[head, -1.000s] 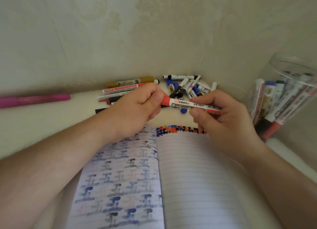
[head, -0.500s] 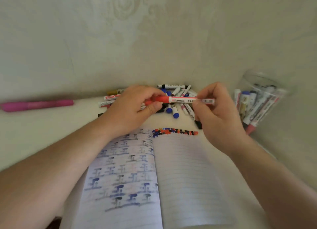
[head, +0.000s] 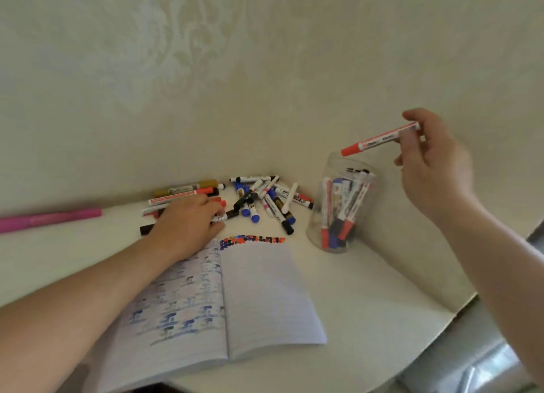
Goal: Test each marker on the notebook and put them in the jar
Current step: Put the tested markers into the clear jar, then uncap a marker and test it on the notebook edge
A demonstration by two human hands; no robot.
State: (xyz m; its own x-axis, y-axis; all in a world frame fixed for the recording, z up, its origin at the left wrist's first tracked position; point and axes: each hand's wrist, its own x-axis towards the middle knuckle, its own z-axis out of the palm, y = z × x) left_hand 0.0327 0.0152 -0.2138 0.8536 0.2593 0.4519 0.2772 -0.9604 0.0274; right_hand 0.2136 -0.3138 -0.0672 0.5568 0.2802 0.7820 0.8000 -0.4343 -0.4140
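**Marker held above the jar mouth**

Table (head: 368, 304) carried the open notebook (head: 259, 298), whose right page bore a row of test dots along its top edge. Beyond it lay the pile of loose markers (head: 265, 201); the clear jar (head: 338, 210), already holding several markers, stood near the wall. Left hand (head: 188, 227) rested on the loose markers, fingers bent over them; whether it gripped one could not be told. Right hand (head: 432, 163) pinched the red marker (head: 379, 139) by its rear end, cap pointing down-left just above the jar rim. Released at that slant, the marker would probably strike the rim and fall outside, or tip the jar.
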